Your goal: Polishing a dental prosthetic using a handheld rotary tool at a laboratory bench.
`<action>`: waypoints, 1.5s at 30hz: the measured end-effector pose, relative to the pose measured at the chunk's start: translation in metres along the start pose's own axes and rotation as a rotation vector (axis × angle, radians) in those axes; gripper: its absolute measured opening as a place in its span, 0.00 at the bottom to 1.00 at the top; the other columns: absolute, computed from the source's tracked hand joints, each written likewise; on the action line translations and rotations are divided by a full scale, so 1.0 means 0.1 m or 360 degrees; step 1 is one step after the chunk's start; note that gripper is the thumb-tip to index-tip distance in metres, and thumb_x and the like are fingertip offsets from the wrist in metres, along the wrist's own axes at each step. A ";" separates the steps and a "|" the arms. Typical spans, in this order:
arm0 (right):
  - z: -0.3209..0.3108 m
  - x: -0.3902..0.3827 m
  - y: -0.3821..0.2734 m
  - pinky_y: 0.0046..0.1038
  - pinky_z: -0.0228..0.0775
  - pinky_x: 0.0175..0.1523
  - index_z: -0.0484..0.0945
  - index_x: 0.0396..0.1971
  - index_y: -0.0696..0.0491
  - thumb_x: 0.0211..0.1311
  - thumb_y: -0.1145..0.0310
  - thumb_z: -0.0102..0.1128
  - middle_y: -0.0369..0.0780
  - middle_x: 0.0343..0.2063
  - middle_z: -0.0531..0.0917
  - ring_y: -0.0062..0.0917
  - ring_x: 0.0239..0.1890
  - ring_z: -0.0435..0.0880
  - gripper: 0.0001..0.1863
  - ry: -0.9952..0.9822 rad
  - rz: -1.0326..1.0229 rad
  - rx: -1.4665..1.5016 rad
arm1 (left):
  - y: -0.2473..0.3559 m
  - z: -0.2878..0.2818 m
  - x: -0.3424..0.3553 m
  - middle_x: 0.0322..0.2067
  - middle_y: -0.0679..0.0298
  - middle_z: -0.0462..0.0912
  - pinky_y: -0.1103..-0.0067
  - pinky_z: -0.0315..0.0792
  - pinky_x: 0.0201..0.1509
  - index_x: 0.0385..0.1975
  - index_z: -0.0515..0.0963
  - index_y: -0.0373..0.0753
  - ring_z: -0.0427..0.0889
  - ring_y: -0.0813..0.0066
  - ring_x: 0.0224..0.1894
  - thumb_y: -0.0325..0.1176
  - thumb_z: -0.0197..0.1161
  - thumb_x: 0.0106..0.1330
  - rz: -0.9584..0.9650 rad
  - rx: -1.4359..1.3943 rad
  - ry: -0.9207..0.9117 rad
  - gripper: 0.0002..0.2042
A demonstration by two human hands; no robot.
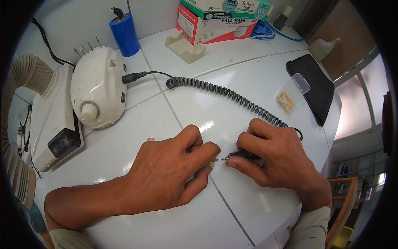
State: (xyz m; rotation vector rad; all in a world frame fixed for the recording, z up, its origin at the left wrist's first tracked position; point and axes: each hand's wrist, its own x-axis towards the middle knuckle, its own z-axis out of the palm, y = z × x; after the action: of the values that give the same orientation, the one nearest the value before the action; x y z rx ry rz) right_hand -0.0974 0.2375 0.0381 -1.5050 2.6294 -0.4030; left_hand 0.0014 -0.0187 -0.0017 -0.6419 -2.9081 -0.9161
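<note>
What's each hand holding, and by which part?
Right hand: black handpiece, gripped on its body near the front end. Left hand: small pale piece; which part is gripped is hidden.

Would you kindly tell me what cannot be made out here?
All in the head view:
Small cream-coloured piece: mostly covered by the left hand.
Slim black cylindrical handpiece: rear covered by the right hand.
Small yellowish-white cluster: too small to identify.
Beige fabric right sleeve: cut by lower edge.

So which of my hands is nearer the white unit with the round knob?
Left. Your left hand is right of the knobbed white unit and nearer you; your right hand is much farther right.
</note>
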 end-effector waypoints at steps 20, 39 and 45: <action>0.00 0.01 0.00 0.35 0.68 0.25 0.85 0.38 0.48 0.73 0.47 0.75 0.37 0.32 0.77 0.29 0.22 0.79 0.19 0.0033 -0.0063 0.0007 | -0.03 -0.03 0.02 0.40 0.59 0.83 0.70 0.82 0.35 0.44 0.81 0.36 0.90 0.62 0.34 0.27 0.77 0.70 -0.0074 -0.0269 0.0034 0.10; -0.05 0.02 0.04 0.36 0.67 0.26 0.84 0.39 0.48 0.71 0.47 0.77 0.37 0.32 0.78 0.31 0.22 0.79 0.19 -0.0065 -0.0094 0.0008 | -0.03 0.02 -0.03 0.43 0.64 0.79 0.68 0.68 0.23 0.50 0.77 0.40 0.79 0.64 0.27 0.25 0.71 0.74 0.0045 0.0181 -0.0071 0.10; -0.02 0.02 0.01 0.36 0.64 0.26 0.83 0.34 0.49 0.66 0.47 0.81 0.36 0.31 0.77 0.30 0.22 0.78 0.21 -0.0027 -0.0073 0.0011 | -0.05 0.02 -0.01 0.43 0.62 0.78 0.67 0.67 0.23 0.51 0.77 0.39 0.78 0.63 0.27 0.24 0.69 0.73 0.0128 0.0150 -0.0078 0.12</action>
State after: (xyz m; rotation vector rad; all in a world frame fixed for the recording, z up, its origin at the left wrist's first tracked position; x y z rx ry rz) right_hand -0.0997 0.2362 0.0403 -1.5625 2.5822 -0.4010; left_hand 0.0004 -0.0222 -0.0059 -0.7788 -2.9224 -0.7600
